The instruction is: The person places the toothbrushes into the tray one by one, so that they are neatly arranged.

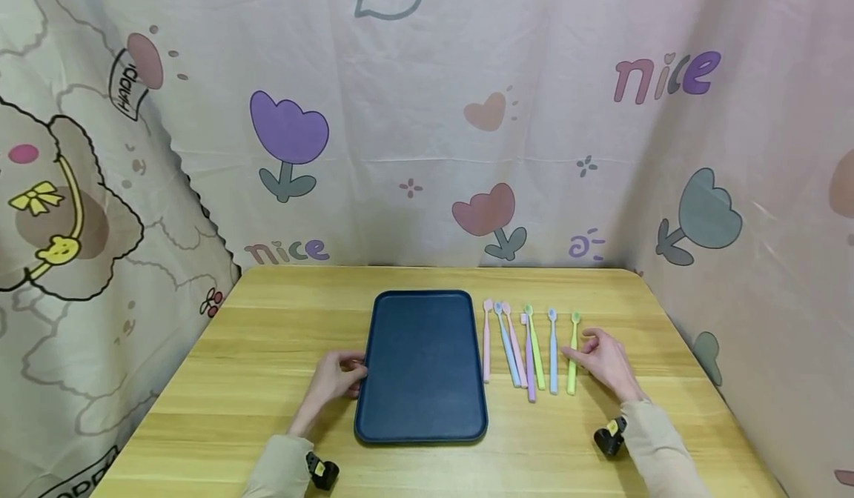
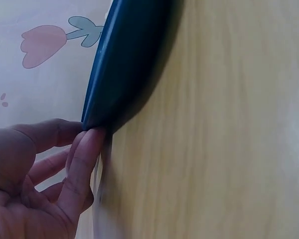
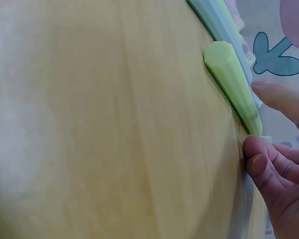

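A dark blue rectangular tray [image 1: 422,368] lies flat on the wooden table. At its left edge my left hand [image 1: 336,376] pinches the rim between thumb and fingers; the left wrist view shows the fingertips right at the tray's corner [image 2: 127,64]. To the right of the tray several toothbrushes lie in a row, heads toward the back. My right hand [image 1: 606,361] is at the rightmost one, a light green toothbrush [image 1: 572,368]. Its thumb reaches over to the left side while the other fingers stay on the right, spread apart around the handle [image 3: 229,79].
Left of the green one lies a blue toothbrush [image 1: 553,357], then a second green toothbrush [image 1: 536,346] beside a purple toothbrush [image 1: 530,368]. Nearer the tray are a pink toothbrush [image 1: 486,342] and a blue-and-pink pair. A printed curtain [image 1: 414,127] hangs behind the table [image 1: 280,313].
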`<action>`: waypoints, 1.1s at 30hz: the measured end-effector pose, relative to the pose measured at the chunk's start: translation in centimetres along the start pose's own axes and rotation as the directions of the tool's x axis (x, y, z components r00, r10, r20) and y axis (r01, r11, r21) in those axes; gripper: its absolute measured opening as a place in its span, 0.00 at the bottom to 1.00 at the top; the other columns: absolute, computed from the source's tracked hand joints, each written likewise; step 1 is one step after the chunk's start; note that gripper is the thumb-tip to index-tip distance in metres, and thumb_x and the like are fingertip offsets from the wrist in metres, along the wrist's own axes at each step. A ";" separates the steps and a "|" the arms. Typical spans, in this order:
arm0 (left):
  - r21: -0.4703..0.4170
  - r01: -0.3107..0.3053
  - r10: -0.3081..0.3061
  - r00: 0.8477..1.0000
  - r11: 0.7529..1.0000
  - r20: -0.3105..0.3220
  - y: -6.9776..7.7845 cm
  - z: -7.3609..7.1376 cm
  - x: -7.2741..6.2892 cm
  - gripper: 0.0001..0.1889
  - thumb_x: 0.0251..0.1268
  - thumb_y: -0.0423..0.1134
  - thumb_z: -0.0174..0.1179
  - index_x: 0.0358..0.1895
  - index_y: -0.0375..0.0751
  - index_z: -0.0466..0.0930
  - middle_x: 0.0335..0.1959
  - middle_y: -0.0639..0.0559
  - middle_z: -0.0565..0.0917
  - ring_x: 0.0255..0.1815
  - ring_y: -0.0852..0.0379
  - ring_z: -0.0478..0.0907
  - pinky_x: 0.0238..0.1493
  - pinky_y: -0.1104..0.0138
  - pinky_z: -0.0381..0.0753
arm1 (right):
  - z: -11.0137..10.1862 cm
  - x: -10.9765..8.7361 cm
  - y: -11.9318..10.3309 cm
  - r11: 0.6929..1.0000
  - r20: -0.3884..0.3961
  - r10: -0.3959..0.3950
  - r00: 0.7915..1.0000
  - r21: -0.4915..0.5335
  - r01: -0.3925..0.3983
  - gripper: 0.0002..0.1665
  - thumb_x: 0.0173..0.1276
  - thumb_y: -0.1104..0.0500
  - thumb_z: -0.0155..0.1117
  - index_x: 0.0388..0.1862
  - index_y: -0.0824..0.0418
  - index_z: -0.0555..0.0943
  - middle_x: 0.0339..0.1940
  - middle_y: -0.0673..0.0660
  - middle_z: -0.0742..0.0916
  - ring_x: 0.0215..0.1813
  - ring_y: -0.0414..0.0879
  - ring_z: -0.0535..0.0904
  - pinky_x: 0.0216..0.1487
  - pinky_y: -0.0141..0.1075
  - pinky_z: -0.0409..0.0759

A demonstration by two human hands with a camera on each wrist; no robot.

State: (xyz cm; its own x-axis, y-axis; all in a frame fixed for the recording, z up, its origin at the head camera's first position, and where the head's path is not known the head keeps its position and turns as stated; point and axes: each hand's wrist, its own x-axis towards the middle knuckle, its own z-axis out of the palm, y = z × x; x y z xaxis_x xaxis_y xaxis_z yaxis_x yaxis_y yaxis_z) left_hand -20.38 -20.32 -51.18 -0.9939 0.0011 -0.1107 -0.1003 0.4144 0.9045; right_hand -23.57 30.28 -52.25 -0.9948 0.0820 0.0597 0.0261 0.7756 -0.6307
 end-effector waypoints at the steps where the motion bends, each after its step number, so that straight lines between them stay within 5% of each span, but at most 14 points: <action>1: -0.006 0.002 -0.002 1.000 1.000 0.006 0.0 -0.1 0.0 0.18 0.61 0.22 0.61 0.55 0.22 0.80 0.32 0.40 0.86 0.19 0.58 0.80 0.21 0.64 0.87 | 0.0 0.0 0.0 1.000 0.003 -0.001 1.000 -0.003 0.001 0.44 0.61 0.45 0.75 0.61 0.78 0.73 0.34 0.60 0.86 0.36 0.46 0.80 0.39 0.35 0.78; 12: -0.007 0.009 -0.009 1.000 1.000 0.015 -0.3 -0.3 0.0 0.18 0.61 0.23 0.63 0.55 0.22 0.80 0.32 0.41 0.86 0.20 0.57 0.82 0.23 0.64 0.88 | 0.0 0.3 0.2 1.000 0.015 -0.001 1.000 0.008 0.001 0.35 0.62 0.49 0.75 0.55 0.76 0.77 0.33 0.60 0.86 0.32 0.43 0.78 0.32 0.30 0.76; 19: 0.024 0.006 -0.006 1.000 1.000 -0.019 -0.2 -0.2 -0.1 0.18 0.60 0.23 0.65 0.54 0.24 0.82 0.31 0.43 0.86 0.22 0.56 0.82 0.23 0.65 0.88 | 0.2 0.3 0.0 0.994 0.078 0.043 0.996 0.100 -0.051 0.33 0.64 0.55 0.73 0.58 0.78 0.74 0.33 0.61 0.85 0.21 0.43 0.82 0.25 0.31 0.81; 33: 0.046 -0.011 0.010 1.000 0.999 0.022 -0.1 -0.3 -0.3 0.20 0.62 0.24 0.65 0.58 0.24 0.80 0.32 0.40 0.86 0.22 0.57 0.82 0.23 0.65 0.88 | 0.1 0.3 -0.7 0.989 0.084 0.091 0.992 0.106 -0.100 0.23 0.61 0.62 0.66 0.51 0.77 0.78 0.29 0.58 0.85 0.21 0.41 0.81 0.22 0.32 0.82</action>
State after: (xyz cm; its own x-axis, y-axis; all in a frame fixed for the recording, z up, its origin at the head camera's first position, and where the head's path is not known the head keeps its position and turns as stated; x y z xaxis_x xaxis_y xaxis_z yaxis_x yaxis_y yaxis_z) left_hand -20.11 -20.66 -51.12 -0.9935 0.0257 -0.1106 -0.0868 0.4559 0.8858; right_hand -23.91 29.76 -51.85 -0.9930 0.0997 -0.0634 0.1150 0.6928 -0.7119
